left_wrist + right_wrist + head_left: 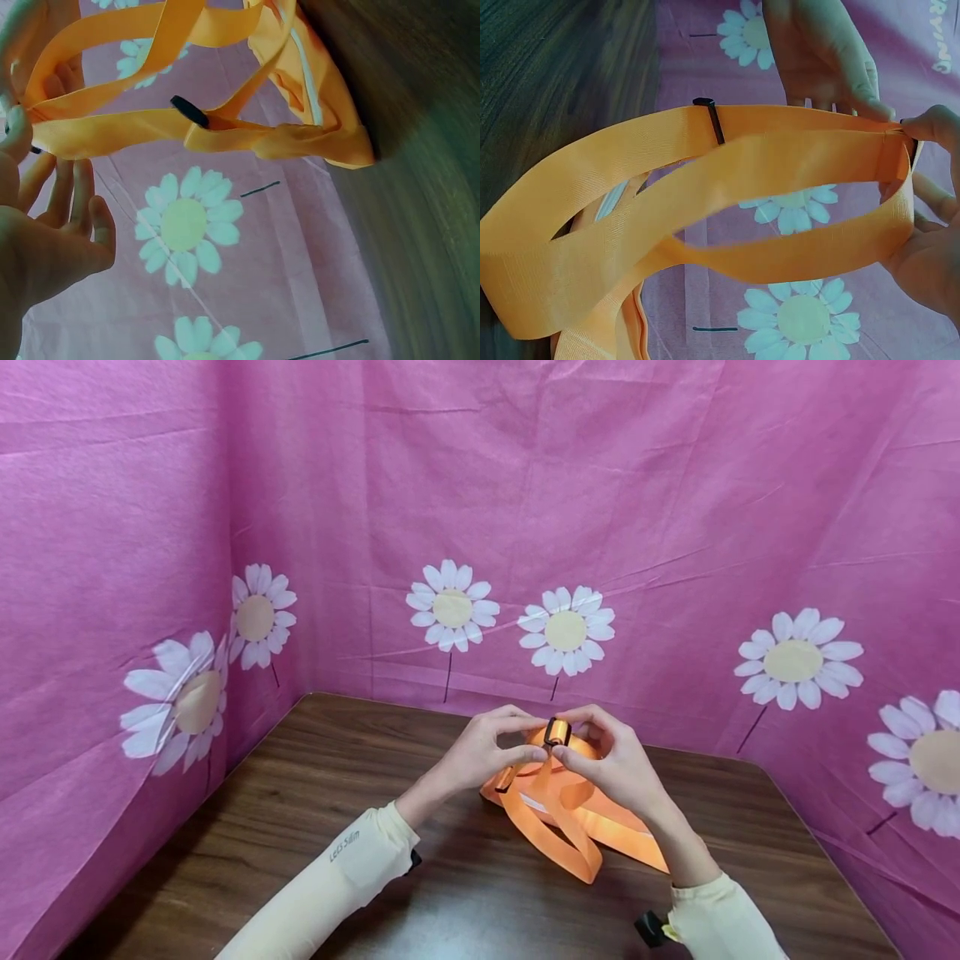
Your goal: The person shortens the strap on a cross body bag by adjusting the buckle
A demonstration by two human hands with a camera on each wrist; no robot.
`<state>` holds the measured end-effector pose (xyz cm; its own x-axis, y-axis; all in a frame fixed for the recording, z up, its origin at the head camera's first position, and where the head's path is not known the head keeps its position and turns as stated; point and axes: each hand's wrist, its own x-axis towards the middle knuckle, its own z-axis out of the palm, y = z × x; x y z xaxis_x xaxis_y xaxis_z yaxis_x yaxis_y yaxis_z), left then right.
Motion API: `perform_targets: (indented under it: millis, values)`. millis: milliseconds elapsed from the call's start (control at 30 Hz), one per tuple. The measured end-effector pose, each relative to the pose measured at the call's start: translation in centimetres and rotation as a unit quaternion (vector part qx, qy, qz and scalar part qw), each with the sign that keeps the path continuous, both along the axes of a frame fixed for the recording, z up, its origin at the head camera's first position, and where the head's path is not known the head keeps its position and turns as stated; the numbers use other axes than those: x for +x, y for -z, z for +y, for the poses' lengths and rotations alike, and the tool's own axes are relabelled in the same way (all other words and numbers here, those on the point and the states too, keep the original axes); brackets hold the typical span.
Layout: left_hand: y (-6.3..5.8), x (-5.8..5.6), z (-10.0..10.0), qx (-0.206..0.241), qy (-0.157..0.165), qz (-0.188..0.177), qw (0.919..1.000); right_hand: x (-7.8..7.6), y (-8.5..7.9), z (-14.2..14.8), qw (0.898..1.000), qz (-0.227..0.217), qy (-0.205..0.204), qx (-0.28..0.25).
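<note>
In the head view, my left hand (480,750) and right hand (617,762) meet above an orange fabric bag (491,790) on the table. Between their thumbs and fingertips they pinch a small black strap slider (550,732), with orange webbing passing through it. The orange strap (573,862) hangs from there in loops. Farther along the strap sits another black slider (190,111), clear of the fingers. In the right wrist view, the right hand (934,262) holds the strap end at the right edge, opposite the left hand (825,56). Fingers partly hide the pinched slider.
A dark wooden table (360,752) lies under the bag. Behind it and along both sides hangs a pink cloth (480,485) printed with white daisies. A pale zipper line (311,82) runs along the bag.
</note>
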<state>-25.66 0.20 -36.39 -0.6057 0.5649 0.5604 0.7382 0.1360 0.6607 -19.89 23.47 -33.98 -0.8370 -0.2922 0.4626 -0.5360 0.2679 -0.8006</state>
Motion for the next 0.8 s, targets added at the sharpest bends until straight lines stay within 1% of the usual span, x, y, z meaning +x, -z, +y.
perform_targets:
  millis: [33, 100, 133, 200, 233, 300, 333, 433, 500, 567, 600, 633, 700, 800]
  values:
    - [0.1, -0.2, -0.1, 0.003, 0.009, -0.019, 0.9998, 0.0, 0.0, 0.0, 1.000, 0.008, 0.003, -0.002]
    - [0.3, -0.5, -0.3, 0.008, 0.033, -0.071, 0.9969, 0.0, -0.2, 0.2, 1.000, 0.020, 0.003, -0.007]
    - [0.3, -0.7, -0.4, 0.007, 0.044, -0.097, 0.9942, 0.0, -0.2, 0.2, 1.000, 0.025, 0.002, -0.008]
    - [0.5, -1.0, -0.5, 0.005, 0.070, -0.156, 0.9852, 0.0, -0.3, 0.3, 0.999, 0.031, -0.003, -0.010]
    - [0.6, -1.1, -0.6, 0.006, 0.083, -0.184, 0.9793, 0.1, -0.3, 0.3, 0.999, 0.033, -0.006, -0.010]
    - [0.7, -1.2, -0.6, 0.011, 0.099, -0.233, 0.9675, 0.2, -0.4, 0.3, 0.999, 0.034, -0.013, -0.008]
    - [0.8, -1.2, -0.6, 0.020, 0.108, -0.258, 0.9600, 0.2, -0.4, 0.3, 0.999, 0.033, -0.017, -0.006]
    - [1.0, -1.3, -0.6, 0.068, 0.144, -0.332, 0.9297, 0.3, -0.3, 0.3, 0.999, 0.033, -0.026, 0.006]
    - [0.9, -1.2, -0.7, 0.094, 0.166, -0.364, 0.9117, 0.3, -0.4, 0.4, 0.999, 0.032, -0.029, 0.019]
    - [0.7, -1.1, -0.8, 0.109, 0.182, -0.376, 0.9019, 0.3, -0.4, 0.4, 0.998, 0.035, -0.031, 0.032]
    - [0.6, -1.1, -0.8, 0.111, 0.185, -0.376, 0.9011, 0.3, -0.5, 0.5, 0.998, 0.036, -0.031, 0.036]
    - [0.4, -1.0, -0.9, 0.110, 0.184, -0.372, 0.9031, 0.2, -0.5, 0.5, 0.998, 0.037, -0.032, 0.039]
    - [0.2, -0.8, -0.9, 0.108, 0.175, -0.362, 0.9093, 0.2, -0.6, 0.5, 0.998, 0.041, -0.038, 0.040]
    - [0.0, -0.6, -0.8, 0.104, 0.154, -0.347, 0.9193, 0.3, -0.7, 0.5, 0.997, 0.039, -0.046, 0.041]
